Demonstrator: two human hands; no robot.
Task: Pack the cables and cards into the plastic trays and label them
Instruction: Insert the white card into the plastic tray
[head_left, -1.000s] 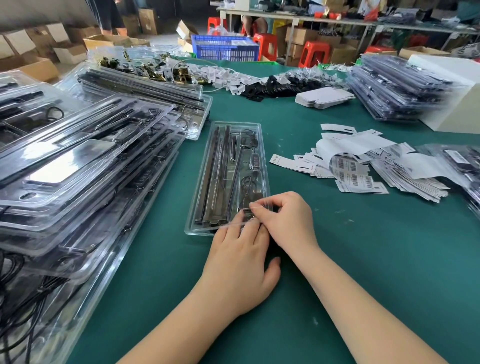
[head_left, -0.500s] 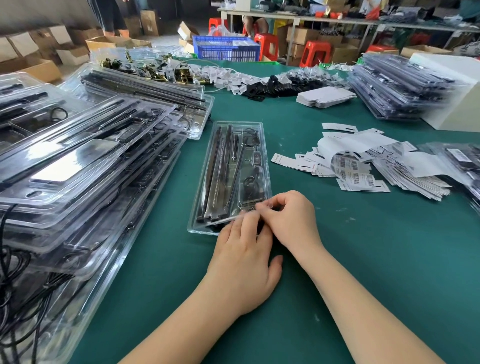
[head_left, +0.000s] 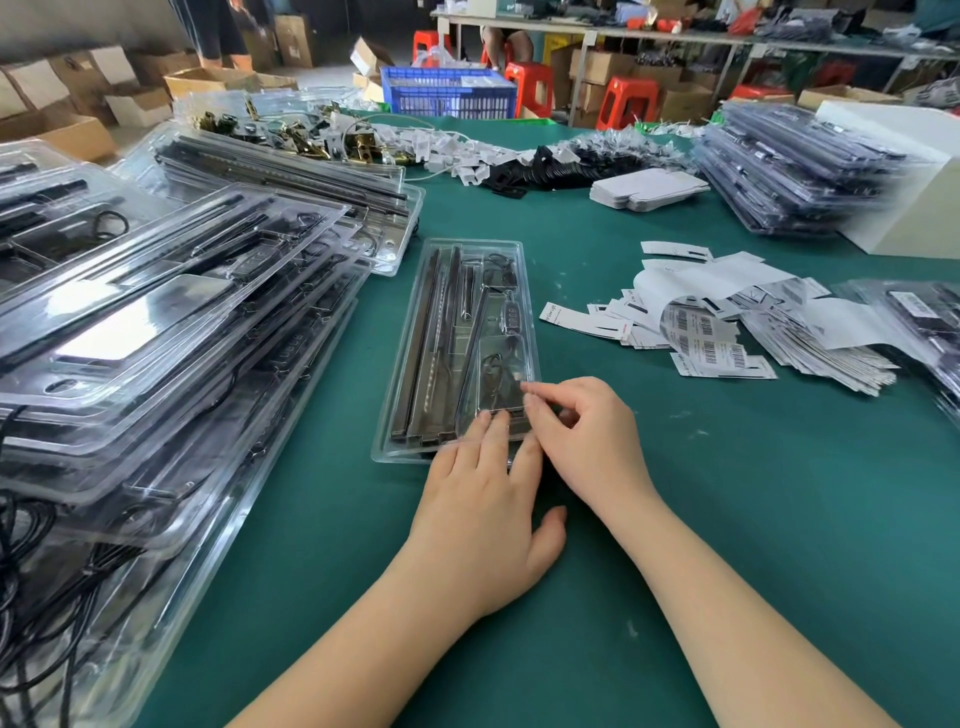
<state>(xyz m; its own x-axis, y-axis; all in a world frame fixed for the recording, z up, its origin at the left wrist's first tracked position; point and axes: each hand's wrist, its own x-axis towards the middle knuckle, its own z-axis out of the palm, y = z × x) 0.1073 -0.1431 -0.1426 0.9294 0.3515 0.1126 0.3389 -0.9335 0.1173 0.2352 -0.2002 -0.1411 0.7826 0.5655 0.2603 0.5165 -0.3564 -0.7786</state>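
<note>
A clear plastic tray (head_left: 415, 332) lies lengthwise on the green table in front of me. It holds long black strips, a coiled black cable and a small controller. My left hand (head_left: 483, 509) lies flat, its straight fingers pressing on the tray's near end. My right hand (head_left: 582, 436) has its fingers curled and pinches a thin clear strip, seemingly tape (head_left: 524, 410), at the tray's near right corner.
A tall slanting stack of filled trays (head_left: 156, 332) fills the left side. Loose barcode labels and paper cards (head_left: 717, 332) lie to the right, with more packed trays (head_left: 789, 166) at the back right beside a white box (head_left: 924, 202). Loose parts lie along the far edge.
My right hand has shifted slightly right and up along the tray's near corner. The left hand's fingers have stayed pressed on the tray's end. The tray has kept its place.
</note>
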